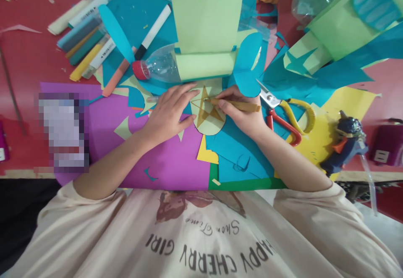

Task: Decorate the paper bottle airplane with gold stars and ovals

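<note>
My right hand [241, 112] grips a brown marker [244, 105], its tip on a star [204, 118] drawn and partly coloured brown on a rounded pale-green paper piece [211, 130]. My left hand [171, 112] lies flat with fingers stretched, its fingertips against that paper's left edge. Just beyond both hands, a clear plastic bottle [162, 63] with a red cap lies on its side, wrapped in pale-green paper [204, 66]. Blue paper shapes [248, 82] stand at the bottle's right end, partly behind my right hand.
Scissors [283, 110] with yellow and red handles lie right of my right hand, near a dark glue gun [343, 141]. Several markers [85, 38] lie at the upper left. Purple paper [170, 156] and blue scraps cover the table. A blurred, phone-like rectangle [64, 131] sits at left.
</note>
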### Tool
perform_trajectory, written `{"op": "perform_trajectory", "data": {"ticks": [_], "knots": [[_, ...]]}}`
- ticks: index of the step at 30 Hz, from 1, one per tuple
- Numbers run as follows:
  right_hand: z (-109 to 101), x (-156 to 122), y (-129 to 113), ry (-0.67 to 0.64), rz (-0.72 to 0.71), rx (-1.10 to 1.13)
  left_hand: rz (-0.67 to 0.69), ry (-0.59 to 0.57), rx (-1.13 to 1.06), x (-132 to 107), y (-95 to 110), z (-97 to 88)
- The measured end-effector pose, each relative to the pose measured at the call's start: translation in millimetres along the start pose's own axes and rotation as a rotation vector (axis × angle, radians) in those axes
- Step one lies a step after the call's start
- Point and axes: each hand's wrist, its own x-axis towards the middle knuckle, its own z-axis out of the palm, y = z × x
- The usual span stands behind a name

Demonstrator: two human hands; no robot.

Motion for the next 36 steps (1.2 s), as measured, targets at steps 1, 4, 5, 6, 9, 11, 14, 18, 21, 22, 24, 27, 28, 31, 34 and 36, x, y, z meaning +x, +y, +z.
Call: {"op": "perform_trajectory", "data": {"ticks": [1, 4, 5, 6, 9, 11, 14, 18, 21, 22, 24, 27, 28, 31, 34, 36], "knots": [[1, 0, 1, 0.005, 0.001, 0.005, -0.002, -0.003, -0.003, 0, 0, -0.2], [1, 0, 2, 0.000, -0.001, -0.005, -0.010, -0.007, -0.008, 1, 0, 0.0], [1, 0, 1, -0.004, -0.002, -0.013, -0.009, -0.002, -0.007, 1, 0, 0.2], [0, 1, 1, -0.011, -0.004, -0.025, -0.005, 0.003, -0.006, 1, 1, 0.5], [-1, 1, -1, -0.033, -0.012, -0.066, 0.006, 0.011, -0.005, 1, 1, 0.6], [-2, 1, -3, -0.049, -0.015, -0.088, 0.004, 0.001, -0.009, 1, 1, 0.1], [-3, 2, -6, -0.093, -0.020, -0.112, -0.004, -0.009, -0.017, 1, 1, -0.3], [-5, 2, -8, -0.130, -0.044, -0.129, -0.002, -0.006, -0.020, 1, 0, 0.7], [-5, 2, -8, -0.160, -0.041, -0.141, 0.000, -0.005, -0.025, 2, 0, 1.1], [-6, 2, -8, -0.168, -0.040, -0.146, -0.001, -0.001, -0.028, 2, 0, 1.0], [-6, 2, -9, -0.170, -0.038, -0.151, -0.003, 0.004, -0.035, 2, 0, 0.6], [-5, 2, -9, -0.154, -0.024, -0.121, -0.008, 0.001, -0.047, 1, 1, -0.3], [-5, 2, -9, -0.139, -0.012, -0.098, -0.012, -0.004, -0.048, 1, 2, -0.6], [-3, 1, -6, -0.065, 0.027, -0.021, -0.027, -0.019, -0.041, 2, 2, -1.3], [-1, 0, -3, -0.047, 0.037, 0.004, -0.030, -0.024, -0.029, 2, 3, -1.6], [-1, 0, -3, -0.074, 0.022, -0.012, -0.028, -0.023, -0.024, 2, 3, -1.6]]}}
